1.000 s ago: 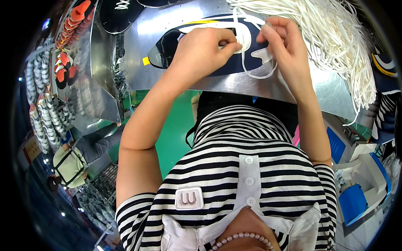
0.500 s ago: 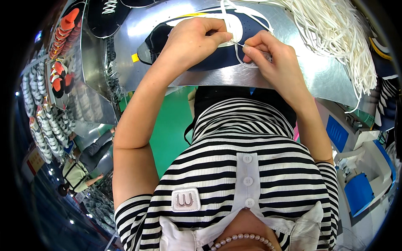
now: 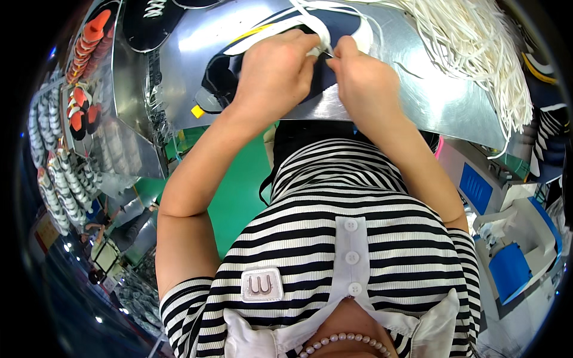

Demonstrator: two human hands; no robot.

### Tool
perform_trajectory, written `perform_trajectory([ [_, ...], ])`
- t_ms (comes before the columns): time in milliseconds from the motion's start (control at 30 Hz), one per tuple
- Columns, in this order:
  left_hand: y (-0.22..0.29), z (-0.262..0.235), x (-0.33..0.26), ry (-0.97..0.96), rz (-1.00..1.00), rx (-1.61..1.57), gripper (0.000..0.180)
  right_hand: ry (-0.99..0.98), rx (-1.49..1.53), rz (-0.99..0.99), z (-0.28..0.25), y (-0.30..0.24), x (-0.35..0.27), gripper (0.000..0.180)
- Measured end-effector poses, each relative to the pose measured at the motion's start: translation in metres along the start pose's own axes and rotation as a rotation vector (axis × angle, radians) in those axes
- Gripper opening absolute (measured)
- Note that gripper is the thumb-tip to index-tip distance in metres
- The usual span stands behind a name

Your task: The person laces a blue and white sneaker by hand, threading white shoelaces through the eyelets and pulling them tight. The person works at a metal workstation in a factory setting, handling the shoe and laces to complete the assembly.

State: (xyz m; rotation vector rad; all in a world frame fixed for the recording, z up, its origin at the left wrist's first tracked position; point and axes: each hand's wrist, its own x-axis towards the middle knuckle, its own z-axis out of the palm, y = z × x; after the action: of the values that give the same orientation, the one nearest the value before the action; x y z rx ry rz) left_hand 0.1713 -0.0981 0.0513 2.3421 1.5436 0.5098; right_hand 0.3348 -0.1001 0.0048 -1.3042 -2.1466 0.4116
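A navy and white shoe upper (image 3: 219, 76) lies on its side across the metal table, its heel end to the left with a small yellow tab (image 3: 197, 111). My left hand (image 3: 276, 73) is closed on the upper by its white lacing edge, fingers bent and partly hidden. Close beside it, my right hand (image 3: 365, 80) pinches a thin white shoelace (image 3: 327, 52) between thumb and forefinger at that edge. Loops of white lace run over the far side of the upper. The eyelets under my fingers are hidden.
The shiny metal table (image 3: 179, 71) carries a thick bundle of white laces (image 3: 477, 65) at right. A black laced shoe (image 3: 149, 25) stands at far left. Orange-and-black shoe parts (image 3: 89, 45) hang beyond the left edge. A grey and blue machine (image 3: 507, 262) stands at lower right.
My right hand has moved left and turned over, drawing close to the left hand. The upper has tilted, its heel dropping nearer to me, and the lace loops have shifted left.
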Motion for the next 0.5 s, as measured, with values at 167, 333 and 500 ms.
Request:
perform_trajectory([
  [167, -0.006, -0.002, -0.013, -0.007, -0.057, -0.177, 0.023, -0.207, 0.024, 0.007, -0.028, 0.002, 0.005, 0.014],
  [333, -0.004, -0.004, -0.017, -0.042, -0.013, -0.168, 0.024, -0.273, -0.103, -0.011, -0.022, -0.011, 0.007, 0.016],
  [500, -0.004, 0.0, -0.013, 0.045, 0.077, -0.121, 0.024, -0.206, -0.107, -0.038, -0.009, -0.011, 0.013, 0.021],
])
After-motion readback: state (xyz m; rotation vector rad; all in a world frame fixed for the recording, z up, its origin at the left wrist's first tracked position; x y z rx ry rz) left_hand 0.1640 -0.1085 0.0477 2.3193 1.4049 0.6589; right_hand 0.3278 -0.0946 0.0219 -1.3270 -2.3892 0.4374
